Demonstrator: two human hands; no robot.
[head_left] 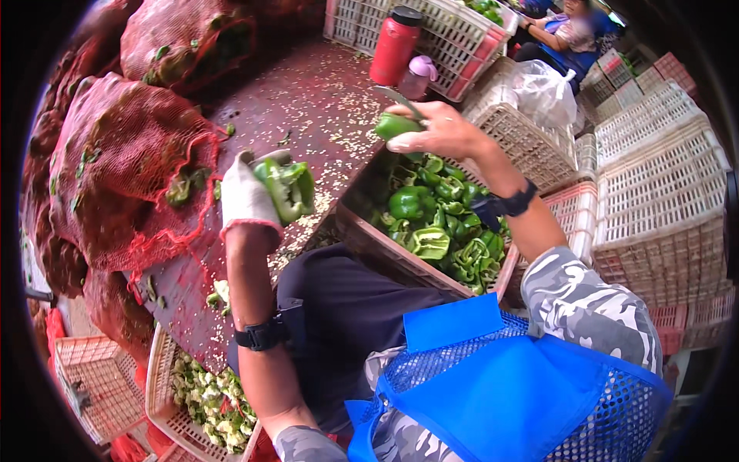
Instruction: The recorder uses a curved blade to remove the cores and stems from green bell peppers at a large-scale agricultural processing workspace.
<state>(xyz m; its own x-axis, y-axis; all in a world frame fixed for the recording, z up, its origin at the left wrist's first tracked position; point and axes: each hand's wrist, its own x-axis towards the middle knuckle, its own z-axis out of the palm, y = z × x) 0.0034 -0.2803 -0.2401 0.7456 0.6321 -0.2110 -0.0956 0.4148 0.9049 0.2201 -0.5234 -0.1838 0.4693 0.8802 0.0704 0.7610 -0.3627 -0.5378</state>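
Note:
My left hand (249,194), in a white glove with a red cuff, is closed around a cut green bell pepper (291,189) whose pale inside shows. It is over the dark red table (296,85), which is strewn with pale seeds. My bare right hand (445,132) grips a small knife (399,98), blade pointing up and left, and also holds a green pepper piece (394,125). The knife's handle is mostly hidden by the fingers. Below that hand stands a crate (409,266) full of cut green peppers (413,203).
Red mesh sacks (127,165) crowd the table's left. A red bottle (395,48) and a pink-lidded cup (418,77) stand at the back beside a crate. Stacked crates (650,192) line the right. At lower left, another crate (158,385) holds pepper cores (212,404). Another person (566,38) sits beyond.

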